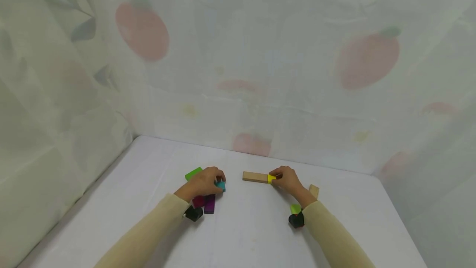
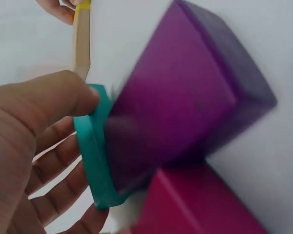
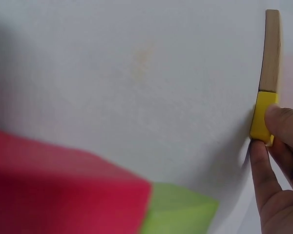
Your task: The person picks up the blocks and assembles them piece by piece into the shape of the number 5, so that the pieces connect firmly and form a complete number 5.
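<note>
My left hand (image 1: 205,181) grips a teal block (image 2: 95,146) between thumb and fingers. In the left wrist view the teal block appears against a purple block (image 2: 171,92); whether they touch I cannot tell. A crimson block (image 2: 190,204) lies by the purple one. Across the table my right hand (image 1: 289,180) pinches a yellow block (image 3: 263,114) at the right end of a long plain wooden block (image 1: 255,177). The yellow and wooden blocks sit end to end in line, seemingly touching. A green block (image 1: 193,173) lies behind my left hand.
Near my right wrist lie a light green block (image 3: 180,209), a red block (image 3: 63,190) and another plain wooden block (image 1: 314,191). Black wrist cameras (image 1: 194,213) hide part of the table. White cloth (image 1: 245,235) covers the table; a printed curtain (image 1: 238,53) stands behind.
</note>
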A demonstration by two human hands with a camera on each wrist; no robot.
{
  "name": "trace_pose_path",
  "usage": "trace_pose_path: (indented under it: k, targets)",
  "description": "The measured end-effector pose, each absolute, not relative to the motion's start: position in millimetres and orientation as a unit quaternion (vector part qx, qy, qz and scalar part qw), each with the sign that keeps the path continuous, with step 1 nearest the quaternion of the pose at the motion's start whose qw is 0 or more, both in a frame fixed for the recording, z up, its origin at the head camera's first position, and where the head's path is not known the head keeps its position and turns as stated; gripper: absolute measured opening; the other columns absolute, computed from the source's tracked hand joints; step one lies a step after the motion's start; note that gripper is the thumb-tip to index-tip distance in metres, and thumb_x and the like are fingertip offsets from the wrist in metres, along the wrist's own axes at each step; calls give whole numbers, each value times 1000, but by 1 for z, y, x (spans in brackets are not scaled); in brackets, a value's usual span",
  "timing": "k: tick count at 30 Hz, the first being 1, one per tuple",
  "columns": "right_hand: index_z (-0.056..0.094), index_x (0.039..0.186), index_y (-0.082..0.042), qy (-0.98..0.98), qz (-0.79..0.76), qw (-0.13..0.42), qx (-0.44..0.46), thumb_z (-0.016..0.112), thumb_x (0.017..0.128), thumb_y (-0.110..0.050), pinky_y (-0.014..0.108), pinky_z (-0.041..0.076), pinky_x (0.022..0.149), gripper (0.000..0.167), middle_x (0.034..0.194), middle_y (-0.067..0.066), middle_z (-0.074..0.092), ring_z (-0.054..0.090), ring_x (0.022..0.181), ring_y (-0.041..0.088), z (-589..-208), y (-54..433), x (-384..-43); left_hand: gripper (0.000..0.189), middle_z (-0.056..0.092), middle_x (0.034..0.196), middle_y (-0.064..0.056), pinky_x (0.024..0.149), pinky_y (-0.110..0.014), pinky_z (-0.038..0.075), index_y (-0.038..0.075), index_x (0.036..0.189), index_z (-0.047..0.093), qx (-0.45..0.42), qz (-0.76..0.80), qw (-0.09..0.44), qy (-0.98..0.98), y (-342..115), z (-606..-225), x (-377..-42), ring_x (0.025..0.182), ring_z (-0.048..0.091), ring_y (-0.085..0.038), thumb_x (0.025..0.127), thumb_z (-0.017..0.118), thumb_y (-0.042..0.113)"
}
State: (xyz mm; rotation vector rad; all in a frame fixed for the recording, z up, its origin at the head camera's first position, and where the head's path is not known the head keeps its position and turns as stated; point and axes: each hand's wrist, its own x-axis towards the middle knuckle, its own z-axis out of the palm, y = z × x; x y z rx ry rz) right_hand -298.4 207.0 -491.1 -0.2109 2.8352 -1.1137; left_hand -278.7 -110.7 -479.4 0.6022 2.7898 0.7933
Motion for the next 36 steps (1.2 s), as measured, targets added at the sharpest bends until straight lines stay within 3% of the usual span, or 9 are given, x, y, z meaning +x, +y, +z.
trace_pose_path:
  k: [18, 27, 36]
  targets:
    - [72, 106, -4, 932, -350, 48, -78, 72, 80, 0, 37, 55, 82, 27, 105, 9, 66, 63, 97, 25, -490, 207, -299, 30, 64, 90, 0, 70, -30, 48, 13, 99, 69, 83, 323, 3, 943, -70, -485, -288, 82, 57, -14, 76, 78, 30]
    - [72, 107, -4, 936, -339, 49, -85, 72, 80, 0, 37, 55, 82, 28, 104, 9, 66, 63, 96, 24, -490, 207, -300, 29, 63, 88, 0, 70, -30, 48, 11, 96, 67, 1, 358, 13, 934, -53, -490, -294, 80, 57, -15, 77, 77, 32]
    - [73, 107, -5, 937, -338, 48, -81, 73, 80, 0, 35, 55, 82, 28, 102, 7, 66, 63, 95, 22, -491, 205, -301, 34, 66, 90, -3, 65, -29, 48, 9, 97, 66, -24, 359, 26, 933, -41, -488, -295, 80, 59, -17, 76, 78, 33]
